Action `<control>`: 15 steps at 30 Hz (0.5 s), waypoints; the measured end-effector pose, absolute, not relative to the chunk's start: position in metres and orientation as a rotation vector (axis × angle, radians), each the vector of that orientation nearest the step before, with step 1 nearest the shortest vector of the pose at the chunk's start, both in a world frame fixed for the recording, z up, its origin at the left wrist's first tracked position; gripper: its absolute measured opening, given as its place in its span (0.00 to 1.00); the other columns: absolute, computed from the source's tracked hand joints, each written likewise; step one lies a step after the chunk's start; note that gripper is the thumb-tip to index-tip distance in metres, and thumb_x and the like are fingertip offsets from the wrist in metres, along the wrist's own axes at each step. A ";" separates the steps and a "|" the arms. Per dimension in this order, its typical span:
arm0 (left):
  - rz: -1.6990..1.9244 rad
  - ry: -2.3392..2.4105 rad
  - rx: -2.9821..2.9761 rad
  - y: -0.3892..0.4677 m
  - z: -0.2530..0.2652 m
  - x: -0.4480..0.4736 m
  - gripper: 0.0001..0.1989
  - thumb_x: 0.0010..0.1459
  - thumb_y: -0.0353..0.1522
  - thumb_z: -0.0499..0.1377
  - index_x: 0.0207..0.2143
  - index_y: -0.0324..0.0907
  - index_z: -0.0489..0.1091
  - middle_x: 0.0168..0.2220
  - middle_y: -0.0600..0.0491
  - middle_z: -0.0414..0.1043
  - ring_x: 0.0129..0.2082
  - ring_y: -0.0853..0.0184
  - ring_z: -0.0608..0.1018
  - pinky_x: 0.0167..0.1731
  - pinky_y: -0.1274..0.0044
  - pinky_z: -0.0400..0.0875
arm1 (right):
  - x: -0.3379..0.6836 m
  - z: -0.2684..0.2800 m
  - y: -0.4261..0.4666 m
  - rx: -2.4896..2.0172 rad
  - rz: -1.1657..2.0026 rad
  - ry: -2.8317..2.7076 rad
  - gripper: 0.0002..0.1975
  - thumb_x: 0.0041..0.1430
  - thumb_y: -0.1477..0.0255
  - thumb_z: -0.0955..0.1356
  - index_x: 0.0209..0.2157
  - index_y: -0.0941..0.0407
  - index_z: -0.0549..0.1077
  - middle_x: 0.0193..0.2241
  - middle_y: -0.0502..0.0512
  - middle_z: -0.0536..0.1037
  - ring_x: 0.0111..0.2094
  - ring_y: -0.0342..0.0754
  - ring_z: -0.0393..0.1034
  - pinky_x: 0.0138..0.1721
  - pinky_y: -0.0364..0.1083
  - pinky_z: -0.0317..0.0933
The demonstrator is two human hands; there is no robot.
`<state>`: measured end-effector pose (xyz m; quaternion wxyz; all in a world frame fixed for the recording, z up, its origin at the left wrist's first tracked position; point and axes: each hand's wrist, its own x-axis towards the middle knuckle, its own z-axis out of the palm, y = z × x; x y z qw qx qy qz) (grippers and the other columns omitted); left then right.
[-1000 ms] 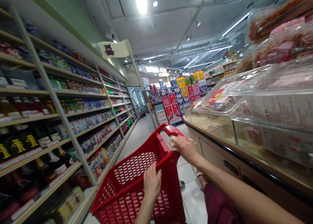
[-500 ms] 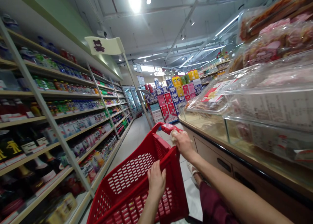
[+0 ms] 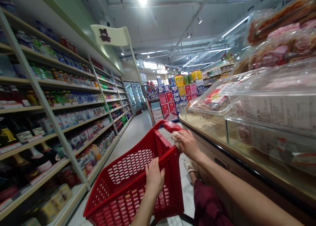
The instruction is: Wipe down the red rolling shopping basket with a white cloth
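A red plastic shopping cart [image 3: 118, 186] with perforated sides stands in front of me, tilted in the view. My left hand [image 3: 155, 176] grips its near side rim, fingers over the edge. At the cart's handle [image 3: 170, 126], my right hand [image 3: 189, 144] is closed around a crumpled whitish cloth [image 3: 176, 139], pressed to the handle's near end. Part of the cloth is hidden under the fingers. A pole with a cream bear flag [image 3: 111, 35] rises beyond the cart.
Shelves of bottles and packaged drinks [image 3: 81, 106] line the left. On the right, a display counter [image 3: 204, 120] holds clear plastic food packs [image 3: 266, 107]. Stacked cartons [image 3: 170, 104] and glass-door fridges [image 3: 134, 94] stand farther back. My sandalled foot [image 3: 189, 166] is beside the cart.
The right hand has shifted slightly along the handle toward me, showing more of the cloth. The left hand keeps its place on the rim. The cart sits a little farther left in view.
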<state>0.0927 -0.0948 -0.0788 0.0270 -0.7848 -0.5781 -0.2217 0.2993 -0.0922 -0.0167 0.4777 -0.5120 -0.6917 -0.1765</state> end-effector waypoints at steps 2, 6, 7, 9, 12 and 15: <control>-0.702 -1.786 -2.438 -0.095 -0.079 0.092 0.25 0.51 0.30 0.48 0.53 0.37 0.54 0.55 0.45 0.58 0.55 0.62 0.59 0.55 0.64 0.46 | 0.311 -0.021 -0.100 -1.342 -0.534 -1.761 0.15 0.48 0.76 0.63 0.40 0.57 0.69 0.50 0.60 0.65 0.54 0.54 0.54 0.54 0.57 0.41; -0.708 -1.754 -2.446 -0.096 -0.081 0.092 0.26 0.50 0.30 0.48 0.53 0.37 0.54 0.55 0.46 0.58 0.55 0.62 0.59 0.55 0.64 0.46 | 0.321 -0.017 -0.109 -1.373 -0.652 -1.999 0.26 0.44 0.66 0.68 0.47 0.58 0.65 0.55 0.63 0.58 0.57 0.58 0.47 0.55 0.61 0.36; -0.699 -1.758 -2.437 -0.096 -0.081 0.092 0.26 0.50 0.30 0.48 0.53 0.37 0.54 0.55 0.45 0.58 0.55 0.62 0.59 0.55 0.64 0.46 | 0.321 -0.015 -0.109 -1.387 -0.655 -2.036 0.29 0.42 0.66 0.70 0.48 0.58 0.64 0.55 0.64 0.58 0.57 0.58 0.48 0.54 0.61 0.37; -0.675 -1.770 -2.425 -0.097 -0.080 0.092 0.26 0.50 0.30 0.48 0.53 0.37 0.53 0.55 0.45 0.58 0.55 0.62 0.58 0.55 0.64 0.45 | 0.321 -0.010 -0.106 -1.419 -0.629 -2.088 0.32 0.39 0.70 0.71 0.49 0.59 0.63 0.53 0.65 0.61 0.55 0.58 0.51 0.54 0.60 0.41; -0.626 -1.786 -2.432 -0.099 -0.075 0.093 0.27 0.50 0.29 0.48 0.54 0.36 0.52 0.55 0.45 0.57 0.55 0.61 0.57 0.55 0.64 0.45 | 0.324 -0.003 -0.101 -1.384 -0.564 -2.136 0.28 0.41 0.75 0.70 0.47 0.58 0.65 0.50 0.64 0.66 0.53 0.56 0.56 0.52 0.55 0.49; -0.581 -1.816 -2.436 -0.101 -0.071 0.094 0.28 0.49 0.29 0.49 0.54 0.35 0.51 0.56 0.43 0.55 0.56 0.61 0.56 0.55 0.65 0.45 | 0.328 -0.003 -0.096 -1.287 -0.516 -2.113 0.20 0.47 0.77 0.66 0.45 0.56 0.67 0.48 0.59 0.69 0.52 0.51 0.59 0.50 0.51 0.53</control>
